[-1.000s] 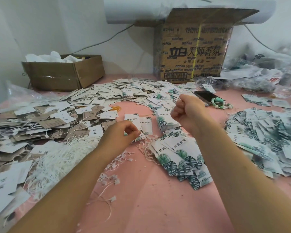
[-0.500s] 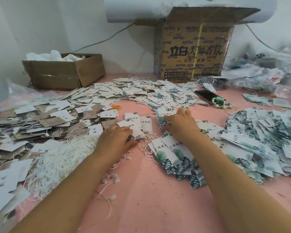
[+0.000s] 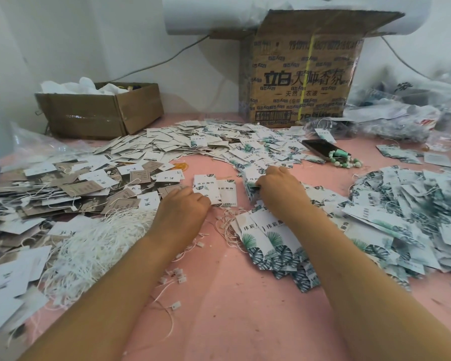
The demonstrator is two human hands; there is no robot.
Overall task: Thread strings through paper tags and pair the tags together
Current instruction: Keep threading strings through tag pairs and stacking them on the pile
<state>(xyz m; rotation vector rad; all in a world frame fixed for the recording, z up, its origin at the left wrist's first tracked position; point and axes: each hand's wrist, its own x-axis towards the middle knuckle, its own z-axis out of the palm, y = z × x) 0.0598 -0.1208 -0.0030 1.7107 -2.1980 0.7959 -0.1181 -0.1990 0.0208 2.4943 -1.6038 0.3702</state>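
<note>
Left hand [image 3: 182, 208]: fingers curled in close together, pinching the near edge of a leaf-print tag [image 3: 203, 187]. This is a flat white rectangular card lying on the table, just beside a second like card [image 3: 228, 190]. Right hand [image 3: 279, 188]: fingers bent together over a small stack of tags [image 3: 249, 182], gripping its squared edges; fingertips hidden. Beside the left forearm lies a bundle of white strings [image 3: 97, 241], thin, fibrous and tangled. Against the right forearm are fanned tags [image 3: 268, 238], smooth card with dark green palm-leaf print. Table [image 3: 232, 295]: pink, matte, speckled. Far left is a heap of brown and white tags [image 3: 63, 183]; far right, a heap of leaf tags [image 3: 414, 209] with strings showing among them.
</note>
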